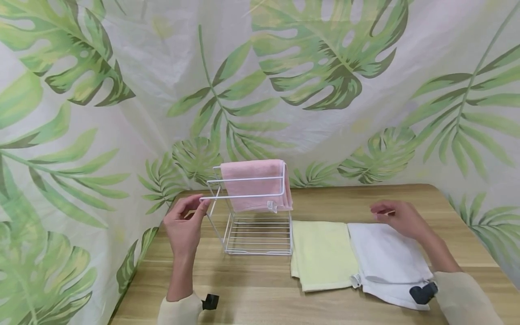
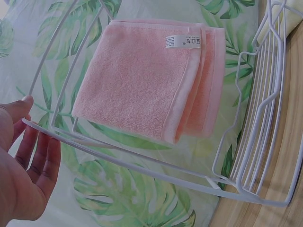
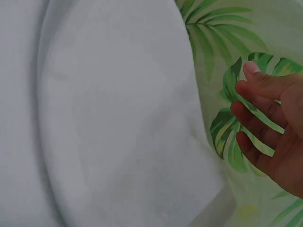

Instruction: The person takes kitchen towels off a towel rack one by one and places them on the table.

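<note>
A white wire rack (image 1: 215, 197) stands on the wooden table (image 1: 252, 289), left of centre. A folded pink towel (image 1: 256, 183) hangs over its back rail, label showing in the left wrist view (image 2: 147, 75). My left hand (image 1: 184, 221) is at the left end of the rack's front rail (image 2: 142, 163), with relaxed fingers (image 2: 42, 161) lying against the wire and holding nothing. A yellow towel (image 1: 321, 253) and a white towel (image 1: 390, 257) lie flat right of the rack. My right hand (image 1: 396, 216) hovers over the white towel's (image 3: 118, 118) far edge, its fingers (image 3: 265, 118) loosely curled and empty.
A leaf-print curtain (image 1: 325, 90) closes off the back and both sides of the table. Black camera mounts sit at my left wrist (image 1: 210, 301) and right wrist (image 1: 423, 293). Bare wood shows in front of the rack and behind the towels.
</note>
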A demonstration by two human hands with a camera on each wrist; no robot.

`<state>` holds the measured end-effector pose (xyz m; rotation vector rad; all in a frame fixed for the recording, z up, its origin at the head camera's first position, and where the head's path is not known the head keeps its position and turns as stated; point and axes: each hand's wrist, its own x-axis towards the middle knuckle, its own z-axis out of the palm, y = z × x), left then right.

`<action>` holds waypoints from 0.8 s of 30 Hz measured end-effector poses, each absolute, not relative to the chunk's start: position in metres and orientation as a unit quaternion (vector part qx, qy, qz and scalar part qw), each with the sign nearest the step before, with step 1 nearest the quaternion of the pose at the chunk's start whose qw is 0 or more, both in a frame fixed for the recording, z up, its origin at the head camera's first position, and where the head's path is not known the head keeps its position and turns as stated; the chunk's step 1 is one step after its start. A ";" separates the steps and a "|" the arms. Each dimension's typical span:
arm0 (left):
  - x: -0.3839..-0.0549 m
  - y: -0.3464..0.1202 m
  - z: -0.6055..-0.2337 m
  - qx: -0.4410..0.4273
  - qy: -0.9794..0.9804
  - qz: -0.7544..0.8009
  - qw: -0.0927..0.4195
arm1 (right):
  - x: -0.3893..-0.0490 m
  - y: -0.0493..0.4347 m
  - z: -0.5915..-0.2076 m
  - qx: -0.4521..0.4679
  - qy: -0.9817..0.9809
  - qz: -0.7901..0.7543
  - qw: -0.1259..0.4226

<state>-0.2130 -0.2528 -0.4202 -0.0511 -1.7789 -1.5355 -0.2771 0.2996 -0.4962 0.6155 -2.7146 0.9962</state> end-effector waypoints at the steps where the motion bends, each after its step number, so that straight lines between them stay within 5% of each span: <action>1: -0.213 -0.253 -0.420 -0.019 -0.699 -0.603 0.384 | -0.277 0.296 -0.493 0.209 -0.914 0.335 0.096; 24: -0.214 -0.252 -0.419 -0.024 -0.695 -0.605 0.388 | -0.272 0.230 -0.430 0.215 -0.899 0.368 0.097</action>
